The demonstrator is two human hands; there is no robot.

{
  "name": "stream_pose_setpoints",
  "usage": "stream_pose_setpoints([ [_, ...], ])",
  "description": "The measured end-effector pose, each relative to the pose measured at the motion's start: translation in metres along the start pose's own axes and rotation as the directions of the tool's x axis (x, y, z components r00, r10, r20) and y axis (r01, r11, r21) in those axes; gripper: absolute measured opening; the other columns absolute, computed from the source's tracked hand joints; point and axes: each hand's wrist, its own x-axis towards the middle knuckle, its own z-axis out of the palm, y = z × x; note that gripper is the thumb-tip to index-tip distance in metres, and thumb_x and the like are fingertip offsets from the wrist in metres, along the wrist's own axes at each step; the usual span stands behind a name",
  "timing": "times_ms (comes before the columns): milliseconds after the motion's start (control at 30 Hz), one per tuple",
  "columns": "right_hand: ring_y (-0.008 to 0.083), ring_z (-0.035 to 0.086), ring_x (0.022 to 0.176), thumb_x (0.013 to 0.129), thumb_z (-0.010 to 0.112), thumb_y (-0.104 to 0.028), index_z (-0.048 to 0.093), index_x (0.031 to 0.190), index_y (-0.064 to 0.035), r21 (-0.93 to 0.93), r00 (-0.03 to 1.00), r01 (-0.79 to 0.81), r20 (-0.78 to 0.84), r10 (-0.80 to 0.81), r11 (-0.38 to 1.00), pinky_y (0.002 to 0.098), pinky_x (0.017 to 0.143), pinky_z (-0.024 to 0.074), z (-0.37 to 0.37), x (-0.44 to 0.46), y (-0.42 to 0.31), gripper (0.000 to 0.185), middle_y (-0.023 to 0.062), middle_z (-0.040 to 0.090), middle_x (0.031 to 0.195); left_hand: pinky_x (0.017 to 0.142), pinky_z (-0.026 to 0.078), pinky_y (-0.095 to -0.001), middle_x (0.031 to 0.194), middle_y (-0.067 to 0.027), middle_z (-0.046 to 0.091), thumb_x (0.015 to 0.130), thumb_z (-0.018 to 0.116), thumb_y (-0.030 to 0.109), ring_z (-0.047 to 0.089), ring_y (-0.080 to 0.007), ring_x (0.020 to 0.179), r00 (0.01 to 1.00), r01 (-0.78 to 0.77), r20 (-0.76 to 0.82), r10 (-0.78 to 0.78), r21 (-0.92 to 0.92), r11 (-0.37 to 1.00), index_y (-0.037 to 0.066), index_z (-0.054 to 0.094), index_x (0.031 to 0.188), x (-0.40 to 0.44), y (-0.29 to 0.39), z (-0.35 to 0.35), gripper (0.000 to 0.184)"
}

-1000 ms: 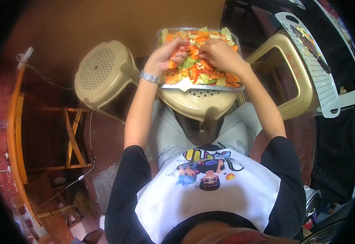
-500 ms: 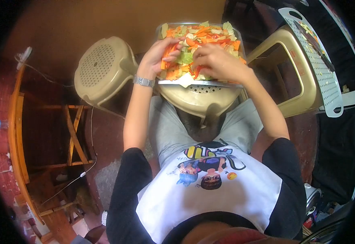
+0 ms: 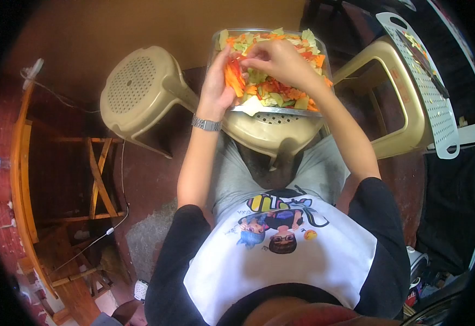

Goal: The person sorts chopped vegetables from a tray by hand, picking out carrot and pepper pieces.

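My left hand, with a metal-banded wristwatch on its wrist, is closed around a bundle of orange and red vegetable strips that look like carrot and bell pepper. It holds them at the left side of a tray heaped with cut vegetables. Beside the bundle, my right hand has its fingers pinched together above the heap; what lies between the fingertips is hidden. Pale green leafy pieces, orange slices and red strips make up the heap. One pale piece hangs over the tray's front rim.
Under the tray is a beige plastic stool, between my knees. Another beige stool stands to the left. At right, a perforated white cutting board with a dark-handled knife rests on a third stool. A wooden frame stands far left.
My left hand has turned and moved slightly right, now holding the strips upright above the heap. My right hand has moved up and left from the middle of the tray toward it.
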Motion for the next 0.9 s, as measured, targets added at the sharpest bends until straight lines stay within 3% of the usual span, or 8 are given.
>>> stream_pose_setpoints([
  [133, 0.0266, 0.06, 0.064, 0.078, 0.062, -0.025, 0.065, 0.081, -0.0017, -0.01, 0.999, 0.033, -0.017, -0.033, 0.999, 0.0327, 0.06, 0.0467, 0.002, 0.005, -0.013, 0.023, 0.0134, 0.063, 0.07, 0.053, 0.044, -0.0238, 0.076, -0.0047, 0.052, 0.09, 0.051, 0.018, 0.05, -0.0124, 0.067, 0.998, -0.037, 0.041, 0.037, 0.001, 0.999, 0.002, 0.051, 0.091, 0.009, -0.001, -0.017, 0.016],
  [267, 0.0278, 0.061, 0.069, 0.073, 0.06, -0.012, 0.064, 0.078, -0.002, -0.253, 0.953, 0.005, 0.295, 0.072, 0.967, 0.0364, 0.064, 0.048, -0.004, -0.008, -0.001, 0.012, 0.0139, 0.063, 0.072, 0.058, 0.047, -0.0251, 0.076, -0.0044, 0.048, 0.091, 0.049, 0.019, 0.049, -0.0127, 0.07, 1.0, -0.007, 0.005, 0.008, -0.121, 0.993, 0.002, 0.048, 0.092, 0.0, 0.016, -0.03, 0.017],
  [333, 0.028, 0.061, 0.072, 0.072, 0.061, -0.011, 0.064, 0.078, -0.0022, -0.349, 0.96, 0.046, 0.273, 0.054, 0.936, 0.037, 0.065, 0.0484, 0.01, -0.018, 0.002, 0.012, 0.0145, 0.063, 0.074, 0.061, 0.049, -0.0265, 0.076, -0.0045, 0.049, 0.091, 0.049, 0.02, 0.049, -0.0133, 0.068, 0.997, -0.011, -0.071, 0.002, -0.126, 0.992, 0.003, 0.049, 0.091, -0.005, 0.019, -0.029, 0.017],
  [500, 0.0288, 0.061, 0.074, 0.072, 0.061, -0.012, 0.063, 0.079, -0.0016, -0.467, 0.966, 0.027, 0.24, 0.098, 0.884, 0.0379, 0.066, 0.0486, 0.018, -0.018, 0.016, 0.013, 0.0157, 0.062, 0.074, 0.059, 0.051, -0.0272, 0.075, -0.0042, 0.05, 0.09, 0.052, 0.021, 0.051, -0.014, 0.065, 0.997, 0.042, 0.065, -0.036, -0.083, 0.996, 0.004, 0.051, 0.088, 0.0, 0.026, -0.048, 0.017],
  [600, 0.0295, 0.061, 0.068, 0.073, 0.062, -0.014, 0.063, 0.079, -0.0007, -0.398, 0.97, -0.122, 0.146, 0.194, 0.909, 0.0372, 0.063, 0.0479, -0.007, -0.007, 0.008, 0.014, 0.0157, 0.062, 0.07, 0.06, 0.052, -0.0279, 0.076, -0.0043, 0.052, 0.089, 0.054, 0.021, 0.052, -0.0145, 0.067, 0.999, -0.029, -0.017, 0.029, 0.014, 0.999, 0.003, 0.052, 0.089, -0.003, 0.025, -0.038, 0.018],
  [733, 0.0295, 0.06, 0.063, 0.075, 0.063, -0.018, 0.064, 0.08, 0.0019, -0.223, 0.981, -0.015, -0.193, -0.029, 0.975, 0.0365, 0.06, 0.0464, -0.001, 0.009, -0.005, 0.021, 0.0163, 0.062, 0.069, 0.062, 0.052, -0.028, 0.08, -0.0058, 0.054, 0.089, 0.054, 0.021, 0.054, -0.0157, 0.07, 0.99, -0.088, -0.109, 0.092, 0.04, 0.995, 0.001, 0.052, 0.092, -0.003, 0.009, -0.005, 0.02],
  [833, 0.0297, 0.06, 0.062, 0.077, 0.063, -0.021, 0.064, 0.079, 0.0025, -0.163, 0.991, 0.102, -0.069, -0.114, 0.981, 0.036, 0.059, 0.0463, 0.011, 0.009, -0.022, 0.024, 0.0172, 0.061, 0.068, 0.065, 0.051, -0.0277, 0.082, -0.0071, 0.055, 0.09, 0.052, 0.019, 0.056, -0.0161, 0.073, 0.997, -0.053, 0.053, 0.058, -0.088, 0.995, 0.001, 0.052, 0.094, 0.012, 0.002, -0.011, 0.018],
  [900, 0.0294, 0.06, 0.063, 0.076, 0.063, -0.02, 0.065, 0.078, 0.0009, -0.156, 0.988, 0.057, -0.132, -0.078, 0.986, 0.036, 0.06, 0.0469, 0.008, 0.006, -0.018, 0.021, 0.0169, 0.061, 0.068, 0.065, 0.05, -0.0286, 0.084, -0.0072, 0.055, 0.091, 0.05, 0.015, 0.055, -0.0155, 0.073, 0.995, -0.099, -0.008, 0.098, -0.028, 0.995, 0.0, 0.051, 0.098, 0.013, 0.006, -0.018, 0.017],
])
